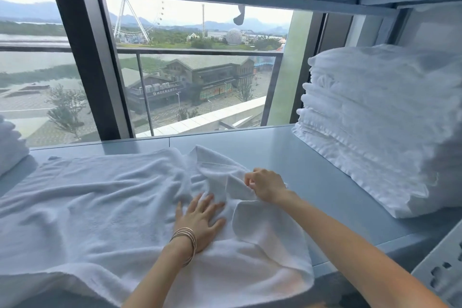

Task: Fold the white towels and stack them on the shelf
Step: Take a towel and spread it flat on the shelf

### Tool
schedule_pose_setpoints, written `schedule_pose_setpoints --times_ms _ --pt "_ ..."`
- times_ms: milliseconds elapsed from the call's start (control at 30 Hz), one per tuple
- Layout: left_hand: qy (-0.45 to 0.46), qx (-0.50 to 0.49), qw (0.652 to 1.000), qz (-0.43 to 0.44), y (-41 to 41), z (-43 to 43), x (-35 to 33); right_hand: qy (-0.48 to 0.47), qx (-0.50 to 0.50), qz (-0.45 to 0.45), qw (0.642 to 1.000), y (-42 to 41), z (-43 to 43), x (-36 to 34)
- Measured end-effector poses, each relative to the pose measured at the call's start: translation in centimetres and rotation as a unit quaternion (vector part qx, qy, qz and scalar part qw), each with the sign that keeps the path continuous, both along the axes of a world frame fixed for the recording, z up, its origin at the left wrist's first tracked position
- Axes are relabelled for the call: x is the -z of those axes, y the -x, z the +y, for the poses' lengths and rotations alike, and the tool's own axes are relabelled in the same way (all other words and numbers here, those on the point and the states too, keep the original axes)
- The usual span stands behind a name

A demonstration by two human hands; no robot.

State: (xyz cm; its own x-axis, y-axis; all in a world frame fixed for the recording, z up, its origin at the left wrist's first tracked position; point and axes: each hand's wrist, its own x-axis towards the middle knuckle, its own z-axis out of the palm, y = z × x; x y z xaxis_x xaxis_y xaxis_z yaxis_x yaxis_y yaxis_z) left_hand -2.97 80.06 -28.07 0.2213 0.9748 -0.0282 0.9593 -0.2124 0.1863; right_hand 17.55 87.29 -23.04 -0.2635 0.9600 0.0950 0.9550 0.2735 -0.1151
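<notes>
Head view: a white towel (100, 207) is lying crumpled on the shelf (312, 165), its folding apparently just beginning. The left hand (200, 220) is pressing it with fingers spread flat; the right hand (266, 186) is pinching an edge. A folded stack (375, 120) is standing well right of the fingers.

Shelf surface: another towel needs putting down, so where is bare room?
Bare shelf runs between the spread towel and the stack of folded towels at right, plus a narrow strip behind the towel by the window. Left and middle are crowded: the towel covers them, left hand and right hand on it.
</notes>
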Motion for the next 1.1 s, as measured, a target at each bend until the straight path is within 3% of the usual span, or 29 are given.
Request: schedule_pose_setpoints --times_ms 133,200,267,400,467,567,700,933,1033,1100 --pt "-0.002 -0.018 1.000 0.000 0.5 -0.6 0.2 -0.057 -0.010 -0.087 0.995 -1.0 1.5 -1.5" --pt "-0.002 -0.026 1.000 -0.005 0.5 -0.7 0.2 -0.179 0.040 -0.121 0.976 -2.0 3.3 -2.9" --pt "-0.004 -0.034 0.999 -0.008 0.4 -0.8 0.2 -0.243 0.121 -0.118 0.955 -3.3 4.9 -4.2" --pt "-0.003 -0.045 0.999 -0.008 0.3 -0.9 0.2 -0.142 0.163 -0.086 0.973 -3.7 5.5 -3.2" --pt "-0.004 -0.054 0.998 -0.016 0.3 -0.7 0.2 -0.124 0.087 -0.050 0.987 -2.2 4.6 -1.6" --pt "-0.006 -0.061 0.998 -0.015 0.3 -0.3 0.3 0.008 -0.034 0.016 0.999 0.7 2.1 0.5" --pt "-0.005 -0.075 0.997 -0.002 0.4 0.1 0.3 0.095 -0.059 -0.005 0.994 2.4 0.1 2.8" --pt "0.004 -0.099 0.995 -0.001 0.6 0.7 0.3 0.018 -0.048 -0.018 0.999 0.0 0.2 1.8" --pt "-0.004 -0.095 0.995 0.011 0.2 0.7 0.5 -0.105 -0.141 0.039 0.984 0.2 -0.3 1.3" --pt "-0.004 -0.096 0.995 0.017 0.0 0.8 0.4 -0.124 -0.225 0.070 0.964 1.5 -1.1 1.0"
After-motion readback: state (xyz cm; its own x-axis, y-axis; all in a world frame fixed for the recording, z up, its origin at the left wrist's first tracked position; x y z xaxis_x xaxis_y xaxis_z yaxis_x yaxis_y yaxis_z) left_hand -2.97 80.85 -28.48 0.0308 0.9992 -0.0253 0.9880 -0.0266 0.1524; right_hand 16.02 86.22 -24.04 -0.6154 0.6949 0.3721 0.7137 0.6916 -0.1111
